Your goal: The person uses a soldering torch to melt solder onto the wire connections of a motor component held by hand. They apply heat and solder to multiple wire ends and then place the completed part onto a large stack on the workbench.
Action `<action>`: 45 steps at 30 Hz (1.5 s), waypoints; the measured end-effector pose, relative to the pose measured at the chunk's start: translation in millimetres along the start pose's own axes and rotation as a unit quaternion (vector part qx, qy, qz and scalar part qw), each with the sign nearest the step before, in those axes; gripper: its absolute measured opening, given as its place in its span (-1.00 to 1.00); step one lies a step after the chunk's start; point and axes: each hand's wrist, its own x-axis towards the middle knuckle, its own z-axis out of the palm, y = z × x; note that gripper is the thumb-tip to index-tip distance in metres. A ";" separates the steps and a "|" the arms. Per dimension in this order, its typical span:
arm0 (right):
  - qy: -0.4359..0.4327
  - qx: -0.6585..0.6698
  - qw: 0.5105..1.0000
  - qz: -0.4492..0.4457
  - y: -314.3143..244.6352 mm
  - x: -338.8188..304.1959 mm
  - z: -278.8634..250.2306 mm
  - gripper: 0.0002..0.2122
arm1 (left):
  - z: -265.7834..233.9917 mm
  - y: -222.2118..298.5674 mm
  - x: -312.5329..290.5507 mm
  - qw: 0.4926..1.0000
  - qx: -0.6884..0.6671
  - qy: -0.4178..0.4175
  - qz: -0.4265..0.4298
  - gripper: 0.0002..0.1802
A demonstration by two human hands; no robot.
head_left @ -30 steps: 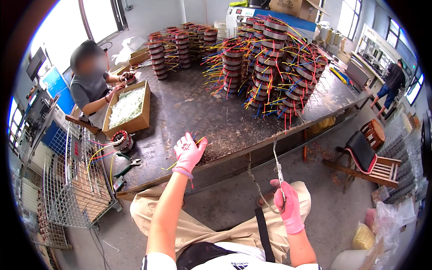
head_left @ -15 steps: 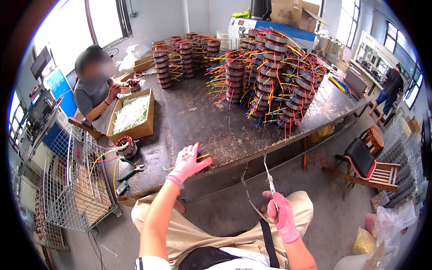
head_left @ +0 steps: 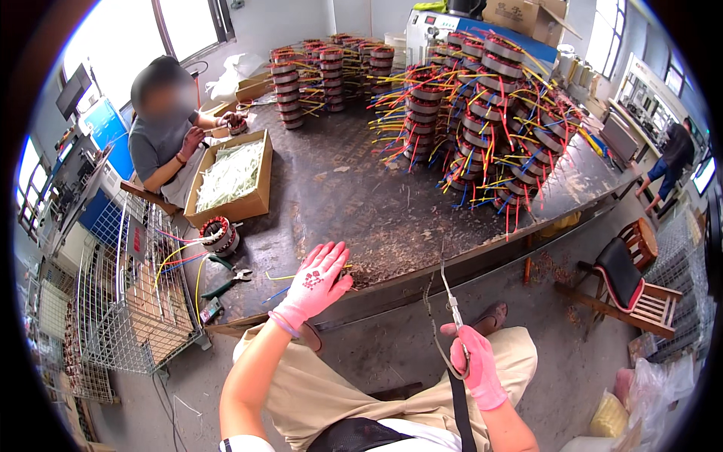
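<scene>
My left hand (head_left: 312, 286), in a pink glove, lies palm down near the front edge of the dark table, its fingers stretched out. Yellow and blue wire pieces (head_left: 280, 285) stick out beside and under it; whatever is beneath the palm is hidden. Over my lap, my right hand (head_left: 479, 364), also gloved, is closed round a slim metal tool (head_left: 455, 307) with a loop-like handle. Its thin end points up toward the table edge, and a grey cord (head_left: 428, 320) hangs beside it. I cannot make out the tool's exact kind.
Tall stacks of wired stator cores (head_left: 482, 120) stand on the table (head_left: 339, 181). To the left are a single stator (head_left: 220, 236), green-handled pliers (head_left: 226, 279) and a carton (head_left: 263, 184) of pale strips. A co-worker (head_left: 162, 135) sits there. A chair (head_left: 625, 279) stands at right.
My left hand has flattened, its fingers now straighter and closer together, over the wire pieces. My right hand keeps its hold on the tool. The whole view has shifted slightly.
</scene>
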 end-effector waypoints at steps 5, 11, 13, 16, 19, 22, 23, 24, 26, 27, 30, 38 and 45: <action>-0.004 0.006 1.000 0.020 -2.0 10.6 7.2 -0.57 | 1.0 -0.1 0.3 1.000 0.014 -0.016 0.001 -0.40; -0.005 -0.027 0.999 0.027 -3.9 18.1 10.4 -0.57 | -3.8 4.7 3.7 1.000 0.022 0.010 0.016 -0.40; -0.010 -0.025 0.999 0.033 -3.4 17.9 11.4 -0.57 | -5.1 5.6 4.0 0.999 0.016 0.009 0.028 -0.42; -0.012 -0.009 0.999 0.042 -1.6 18.2 11.3 -0.57 | -5.9 3.4 6.5 0.999 0.011 0.000 0.043 -0.46; -0.018 -0.024 0.999 0.035 -6.3 16.4 14.0 -0.57 | -4.5 2.0 7.4 0.998 0.001 0.005 0.056 -0.48; -0.024 -0.045 0.998 0.022 -6.8 14.6 10.2 -0.55 | -1.0 2.4 6.9 0.998 0.001 0.011 0.060 -0.51; -0.029 -0.053 0.998 0.018 -9.9 14.3 10.8 -0.55 | -0.9 2.5 6.0 0.998 0.001 0.013 0.060 -0.51; -0.033 -0.060 0.997 0.025 -12.1 15.4 11.1 -0.56 | -1.1 1.2 5.3 0.998 0.001 0.013 0.059 -0.50; -0.041 -0.075 0.996 0.038 -16.9 17.1 11.0 -0.56 | -1.5 -1.0 4.6 0.998 0.001 0.015 0.058 -0.49; -0.057 -0.072 0.995 0.041 -18.0 17.6 9.9 -0.57 | -1.7 -0.8 3.3 0.998 -0.002 0.018 0.052 -0.47; -0.097 -0.072 0.991 0.052 -20.5 22.2 5.2 -0.58 | -4.1 2.7 3.7 0.999 -0.016 0.032 0.025 -0.39; -0.185 -0.113 0.970 0.114 -39.5 33.8 19.0 -0.64 | 6.0 -1.1 -0.2 0.999 0.001 0.011 -0.032 -0.27; -0.176 -0.066 0.979 0.079 -21.9 37.4 30.7 -0.63 | 6.4 0.8 1.0 1.000 0.014 0.006 -0.027 -0.27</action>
